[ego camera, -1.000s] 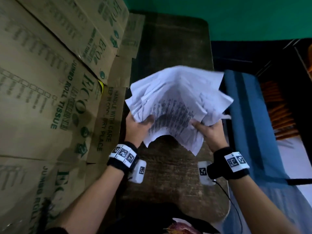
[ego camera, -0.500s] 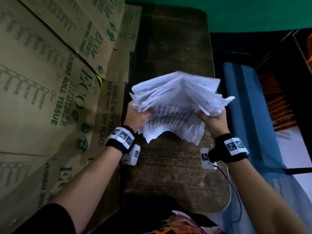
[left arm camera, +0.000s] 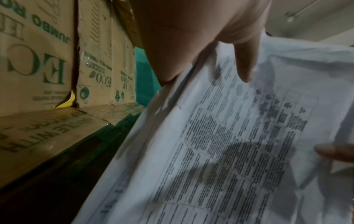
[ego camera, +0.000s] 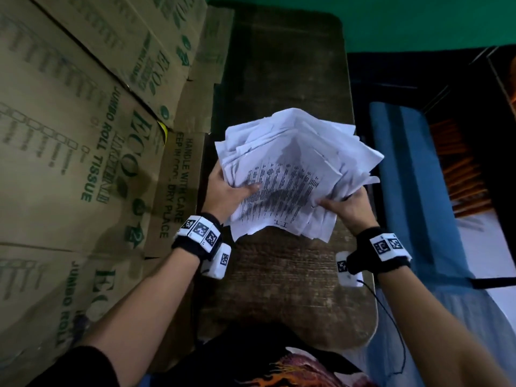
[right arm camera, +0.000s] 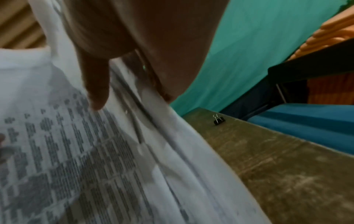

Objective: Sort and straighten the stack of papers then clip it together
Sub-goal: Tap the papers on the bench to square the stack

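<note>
A loose, uneven stack of white printed papers [ego camera: 290,174] is held up above the dark wooden table [ego camera: 284,280], its sheets fanned and misaligned. My left hand [ego camera: 229,191] grips its left edge, thumb [left arm camera: 245,66] on the printed top sheet [left arm camera: 239,151]. On the other side my right hand [ego camera: 346,205] grips the right edge, thumb [right arm camera: 97,91] on top of the papers [right arm camera: 76,151]. A small black binder clip [right arm camera: 219,120] lies on the table [right arm camera: 287,174] near its far right edge, seen only in the right wrist view.
Cardboard boxes printed "ECO JUMBO ROLL TISSUE" [ego camera: 83,163] stand along the table's left side, with a flap [ego camera: 178,191] lying over the edge. A blue cushioned seat [ego camera: 413,191] runs along the right. A green wall [ego camera: 391,20] stands behind.
Both hands have stayed on the stack's sides; the papers rose and bunched, then tilted back so the printed top sheet faces up again.
</note>
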`<act>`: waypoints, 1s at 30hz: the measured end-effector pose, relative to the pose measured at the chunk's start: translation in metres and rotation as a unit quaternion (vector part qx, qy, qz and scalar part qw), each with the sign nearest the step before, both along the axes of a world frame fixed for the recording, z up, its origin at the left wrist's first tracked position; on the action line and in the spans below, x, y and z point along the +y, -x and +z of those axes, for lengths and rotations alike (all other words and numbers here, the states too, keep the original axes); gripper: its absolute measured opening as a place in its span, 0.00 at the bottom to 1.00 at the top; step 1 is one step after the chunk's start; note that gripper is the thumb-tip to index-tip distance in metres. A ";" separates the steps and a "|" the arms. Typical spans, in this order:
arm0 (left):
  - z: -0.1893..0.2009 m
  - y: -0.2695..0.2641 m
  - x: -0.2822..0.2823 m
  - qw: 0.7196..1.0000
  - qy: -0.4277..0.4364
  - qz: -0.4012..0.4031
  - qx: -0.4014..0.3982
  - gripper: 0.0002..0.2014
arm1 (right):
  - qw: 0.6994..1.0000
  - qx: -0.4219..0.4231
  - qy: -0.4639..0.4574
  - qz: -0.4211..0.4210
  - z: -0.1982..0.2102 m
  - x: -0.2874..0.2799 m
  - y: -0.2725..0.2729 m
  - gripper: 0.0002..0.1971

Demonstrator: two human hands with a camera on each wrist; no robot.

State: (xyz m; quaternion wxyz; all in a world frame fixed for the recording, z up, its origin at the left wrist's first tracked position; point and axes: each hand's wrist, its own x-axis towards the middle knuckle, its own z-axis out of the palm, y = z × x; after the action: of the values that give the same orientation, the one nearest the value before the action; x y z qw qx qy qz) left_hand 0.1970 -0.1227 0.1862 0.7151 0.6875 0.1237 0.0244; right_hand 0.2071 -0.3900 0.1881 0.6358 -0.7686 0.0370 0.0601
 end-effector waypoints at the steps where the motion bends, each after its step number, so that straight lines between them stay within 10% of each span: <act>1: 0.001 0.001 -0.003 1.000 -0.011 0.005 -0.001 0.30 | 1.000 0.002 0.000 -0.014 -0.002 0.003 0.000 0.17; 6: 0.012 -0.006 -0.015 0.994 -0.013 0.091 -0.065 0.15 | 0.996 -0.038 -0.027 -0.077 0.007 0.024 -0.010 0.11; 14: -0.002 -0.001 0.008 1.000 -0.007 -0.014 -0.027 0.34 | 0.998 -0.052 -0.030 0.003 0.016 -0.007 -0.011 0.22; 19: 0.010 -0.005 -0.013 0.992 -0.094 0.039 -0.071 0.15 | 0.998 -0.038 -0.046 -0.033 0.013 0.015 -0.012 0.19; 23: 0.013 -0.007 -0.011 0.994 -0.029 0.080 -0.075 0.20 | 0.993 -0.072 -0.066 -0.066 0.023 0.014 -0.018 0.16; 30: 0.003 0.007 -0.005 0.997 -0.034 -0.044 -0.045 0.19 | 0.999 -0.022 0.035 0.033 -0.003 0.006 -0.009 0.22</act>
State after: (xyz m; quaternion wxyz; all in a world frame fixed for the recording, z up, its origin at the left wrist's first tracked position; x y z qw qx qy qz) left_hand 0.1903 -0.1276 0.1892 0.6966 0.7144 0.0599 0.0278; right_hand 0.2158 -0.3840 0.1853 0.6070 -0.7922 0.0003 0.0629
